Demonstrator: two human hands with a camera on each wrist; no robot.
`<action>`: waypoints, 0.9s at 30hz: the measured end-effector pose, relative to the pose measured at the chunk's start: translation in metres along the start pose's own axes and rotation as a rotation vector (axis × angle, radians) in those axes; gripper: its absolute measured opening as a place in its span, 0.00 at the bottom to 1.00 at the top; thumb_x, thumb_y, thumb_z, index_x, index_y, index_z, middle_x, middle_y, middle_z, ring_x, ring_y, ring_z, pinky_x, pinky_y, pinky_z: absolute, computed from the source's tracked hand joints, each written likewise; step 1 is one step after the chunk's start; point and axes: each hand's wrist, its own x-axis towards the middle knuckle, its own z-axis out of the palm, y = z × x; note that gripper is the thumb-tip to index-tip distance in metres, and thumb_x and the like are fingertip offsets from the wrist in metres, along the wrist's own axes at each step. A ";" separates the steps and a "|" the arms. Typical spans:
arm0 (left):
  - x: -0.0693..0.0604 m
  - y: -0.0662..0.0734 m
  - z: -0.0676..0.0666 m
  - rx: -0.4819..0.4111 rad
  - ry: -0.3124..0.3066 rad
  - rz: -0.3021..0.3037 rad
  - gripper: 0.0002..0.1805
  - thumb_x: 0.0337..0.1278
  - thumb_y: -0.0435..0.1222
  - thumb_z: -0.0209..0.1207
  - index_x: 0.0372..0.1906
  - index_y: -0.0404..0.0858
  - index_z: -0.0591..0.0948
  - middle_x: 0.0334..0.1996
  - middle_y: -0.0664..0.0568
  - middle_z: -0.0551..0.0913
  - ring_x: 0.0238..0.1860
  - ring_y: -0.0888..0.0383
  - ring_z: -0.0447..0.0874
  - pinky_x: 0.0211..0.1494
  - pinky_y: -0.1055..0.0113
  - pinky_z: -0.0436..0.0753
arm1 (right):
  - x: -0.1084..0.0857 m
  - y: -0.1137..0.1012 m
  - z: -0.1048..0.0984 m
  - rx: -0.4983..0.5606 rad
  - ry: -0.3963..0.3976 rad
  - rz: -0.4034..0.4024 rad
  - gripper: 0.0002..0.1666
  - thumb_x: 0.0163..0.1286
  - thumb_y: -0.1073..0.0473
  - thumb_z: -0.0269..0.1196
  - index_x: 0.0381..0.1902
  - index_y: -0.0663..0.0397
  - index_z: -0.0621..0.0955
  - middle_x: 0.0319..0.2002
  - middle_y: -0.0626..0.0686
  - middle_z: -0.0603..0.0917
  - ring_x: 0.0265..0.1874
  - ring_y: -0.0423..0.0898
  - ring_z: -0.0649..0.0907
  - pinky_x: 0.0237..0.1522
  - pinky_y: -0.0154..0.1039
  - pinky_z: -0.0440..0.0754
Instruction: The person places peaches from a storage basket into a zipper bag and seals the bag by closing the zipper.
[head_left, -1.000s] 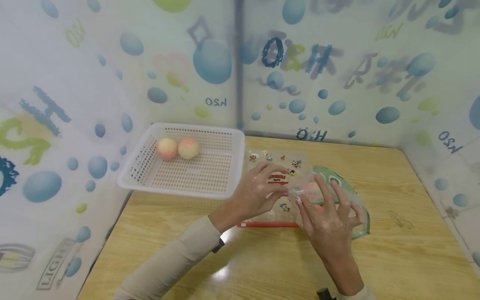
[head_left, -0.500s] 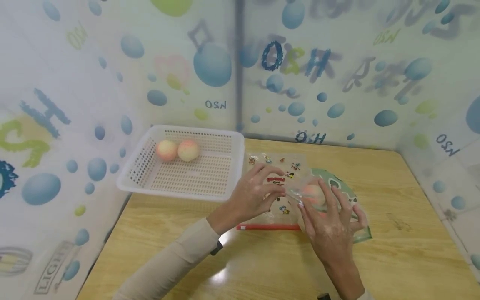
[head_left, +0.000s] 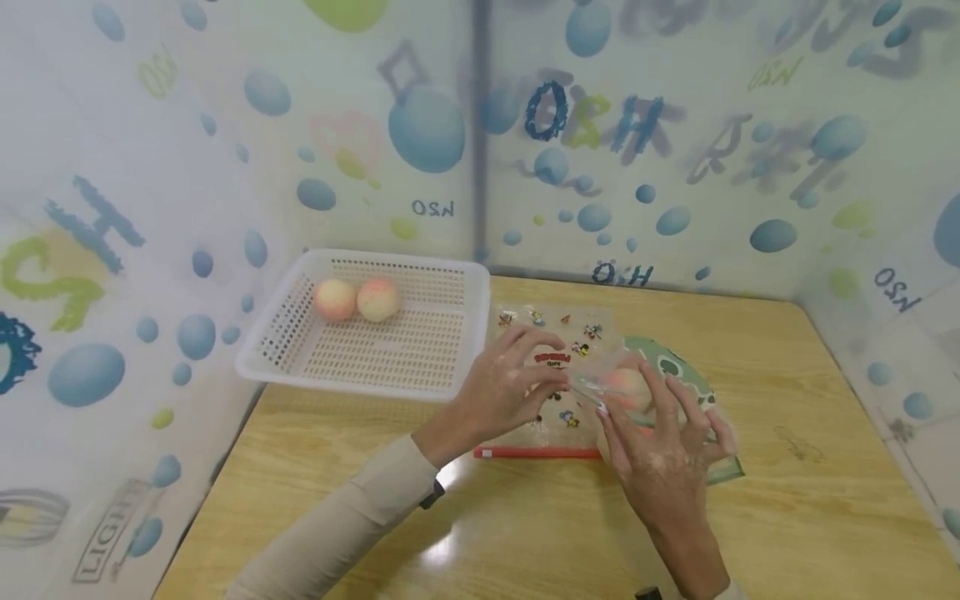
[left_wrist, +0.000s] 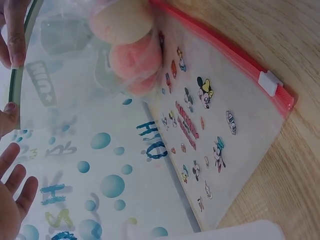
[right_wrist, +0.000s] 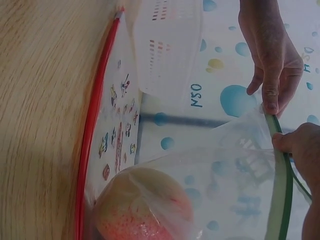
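Note:
A clear zip bag with a green zip edge (right_wrist: 281, 200) is held up off the table. My left hand (head_left: 502, 387) pinches one end of that edge between thumb and fingers. Close beside it, my right hand (head_left: 660, 450) pinches the same edge, its other fingers spread over the bag. Peaches (left_wrist: 134, 57) lie inside the clear bag, one (right_wrist: 145, 205) large in the right wrist view; the right hand partly hides them in the head view. Beneath and to the left, a clear cartoon-print bag (left_wrist: 195, 125) with a red zip edge (head_left: 536, 453) lies on the table.
A white perforated basket (head_left: 468, 333) stands at the back left, with two peaches (head_left: 335, 300) in its far left corner. Printed curtains (head_left: 660, 225) enclose the wooden table (head_left: 810, 500) at the back and sides.
Both hands have sunk very slightly with the green-edged bag over the last second, and a peach inside it shows more plainly. Basket and red-edged bag have stayed put.

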 end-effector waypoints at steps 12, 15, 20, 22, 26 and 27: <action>-0.001 -0.004 -0.001 0.024 0.032 -0.032 0.04 0.55 0.39 0.74 0.35 0.44 0.92 0.51 0.50 0.83 0.54 0.52 0.76 0.59 0.67 0.77 | -0.005 0.005 -0.003 0.006 -0.010 0.017 0.20 0.76 0.50 0.59 0.36 0.56 0.91 0.66 0.65 0.75 0.63 0.65 0.68 0.55 0.71 0.50; -0.002 -0.005 -0.001 0.028 0.019 -0.038 0.04 0.55 0.39 0.74 0.35 0.45 0.92 0.52 0.50 0.83 0.54 0.52 0.76 0.60 0.66 0.76 | -0.007 0.005 -0.004 0.015 -0.025 0.031 0.20 0.76 0.49 0.58 0.37 0.56 0.91 0.66 0.65 0.75 0.63 0.65 0.68 0.55 0.71 0.49; -0.004 -0.006 -0.002 0.027 0.020 -0.048 0.04 0.54 0.39 0.74 0.34 0.44 0.92 0.52 0.51 0.83 0.55 0.52 0.76 0.61 0.66 0.75 | -0.008 0.004 -0.005 0.029 -0.041 0.037 0.21 0.76 0.49 0.59 0.35 0.57 0.91 0.67 0.65 0.75 0.64 0.65 0.67 0.56 0.72 0.48; -0.005 -0.006 -0.002 0.023 0.026 -0.048 0.04 0.54 0.39 0.74 0.33 0.44 0.92 0.52 0.51 0.83 0.55 0.52 0.76 0.62 0.67 0.75 | -0.008 0.004 -0.004 0.034 -0.049 0.040 0.21 0.76 0.49 0.59 0.35 0.58 0.91 0.67 0.64 0.74 0.64 0.65 0.66 0.56 0.72 0.48; -0.005 -0.006 -0.002 0.025 0.035 -0.042 0.04 0.54 0.39 0.74 0.33 0.45 0.92 0.52 0.51 0.83 0.55 0.52 0.76 0.62 0.68 0.74 | -0.009 0.004 -0.004 0.039 -0.053 0.046 0.22 0.76 0.49 0.58 0.35 0.59 0.91 0.66 0.65 0.75 0.63 0.66 0.67 0.57 0.72 0.48; -0.005 -0.006 -0.002 0.027 0.035 -0.041 0.04 0.54 0.39 0.74 0.33 0.45 0.92 0.52 0.51 0.83 0.55 0.52 0.76 0.62 0.68 0.74 | -0.010 0.004 -0.005 0.041 -0.052 0.047 0.22 0.76 0.49 0.58 0.35 0.60 0.91 0.66 0.65 0.75 0.63 0.66 0.68 0.56 0.72 0.48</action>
